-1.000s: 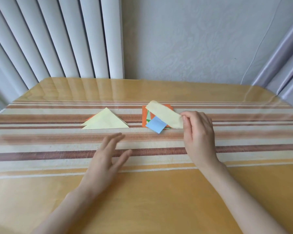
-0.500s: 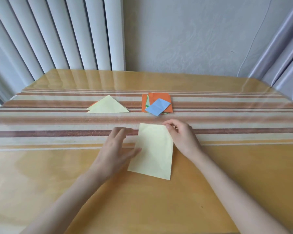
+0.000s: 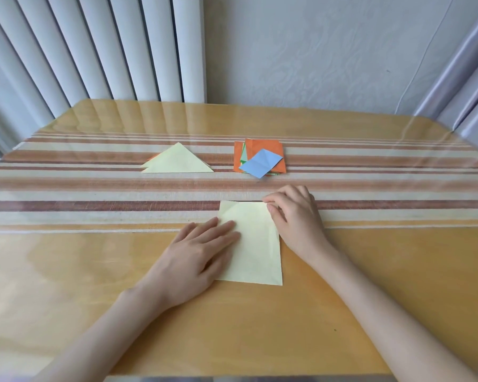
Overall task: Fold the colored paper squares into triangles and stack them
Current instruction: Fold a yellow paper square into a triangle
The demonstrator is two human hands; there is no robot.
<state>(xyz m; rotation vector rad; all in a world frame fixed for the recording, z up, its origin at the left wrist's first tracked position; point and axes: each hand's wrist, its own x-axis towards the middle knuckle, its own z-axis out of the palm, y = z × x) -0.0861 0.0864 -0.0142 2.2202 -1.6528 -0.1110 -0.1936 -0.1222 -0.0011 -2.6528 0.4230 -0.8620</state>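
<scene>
Two-handed hold on yellow sheet (image 3: 255, 244), flat on table (image 3: 384, 271). Pressing its left side with left hand (image 3: 193, 255), fingers straight. Pinching its far right corner with right hand (image 3: 295, 219), thumb and forefinger curled. Farther back on striped cloth (image 3: 94, 186): triangles (image 3: 177, 162) left, squares (image 3: 260, 161) right, blue on top.

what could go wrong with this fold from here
1. The yellow square lies on the glossy table, held flat only by the left hand on its left side; as the right hand pinching the far right corner pulls it over, the sheet may slide and the corners miss.
2. The loose pile of squares, blue sheet askew on top, sits beyond the right hand and might get nudged.
</scene>
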